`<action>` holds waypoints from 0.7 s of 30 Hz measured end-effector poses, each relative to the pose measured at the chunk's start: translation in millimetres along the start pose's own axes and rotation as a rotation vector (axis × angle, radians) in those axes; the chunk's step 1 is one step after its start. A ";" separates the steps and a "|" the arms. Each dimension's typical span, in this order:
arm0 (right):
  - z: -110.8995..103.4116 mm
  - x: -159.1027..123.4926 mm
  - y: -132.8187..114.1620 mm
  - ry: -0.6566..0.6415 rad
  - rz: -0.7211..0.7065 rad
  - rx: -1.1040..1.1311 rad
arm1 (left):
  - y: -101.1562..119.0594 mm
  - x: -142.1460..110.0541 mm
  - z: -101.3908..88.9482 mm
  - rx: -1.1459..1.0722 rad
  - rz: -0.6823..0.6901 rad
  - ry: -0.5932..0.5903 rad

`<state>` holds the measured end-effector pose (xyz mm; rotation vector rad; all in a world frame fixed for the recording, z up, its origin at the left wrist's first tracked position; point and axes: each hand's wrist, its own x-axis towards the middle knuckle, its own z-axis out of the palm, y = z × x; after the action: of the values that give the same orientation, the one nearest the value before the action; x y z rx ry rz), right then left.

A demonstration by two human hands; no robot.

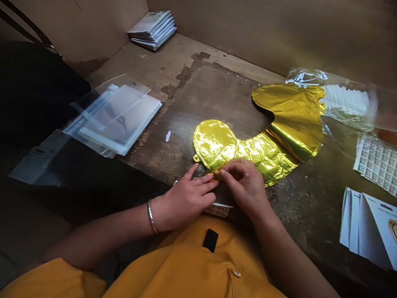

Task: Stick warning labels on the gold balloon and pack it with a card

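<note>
A shiny gold foil balloon (279,151), flat and curved with a rounded end, lies across the tabletop. At its near edge my right hand (248,188) pinches the foil between thumb and fingertips. My left hand (187,198), with a silver bangle at the wrist, meets it there. The left fingertips press together at the same bit of the edge, one finger held apart; its thumb is hidden. A small orange-red patch shows between the hands, too small to name. Beneath them, a sheet of printed labels (217,210) sticks out at the table edge.
Clear plastic sleeves (120,120) lie to the left, near a small white hang tab (168,136). A stack of folded packets (153,29) sits in the back corner. At right are a clear bag of white pieces (347,99), label sheets (376,161) and printed cards (366,225).
</note>
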<state>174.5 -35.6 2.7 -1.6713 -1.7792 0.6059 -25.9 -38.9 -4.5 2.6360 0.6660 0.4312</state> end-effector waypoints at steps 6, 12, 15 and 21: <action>4.1 2.1 3.5 0.038 0.029 0.004 | 2.2 0.5 -0.3 0.013 -0.007 0.003; 4.2 2.6 6.2 0.048 0.037 0.016 | 5.8 -0.5 -0.5 0.029 -0.027 0.004; 4.8 2.5 4.1 0.028 0.007 -0.026 | 4.9 -0.8 0.2 0.017 -0.028 0.006; 8.0 4.0 0.7 0.042 -0.002 -0.058 | 4.3 -0.1 0.4 0.007 -0.031 0.015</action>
<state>169.4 -31.0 -2.9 -1.7084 -1.7836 0.5191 -24.2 -42.6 -3.1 2.6274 0.7134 0.4409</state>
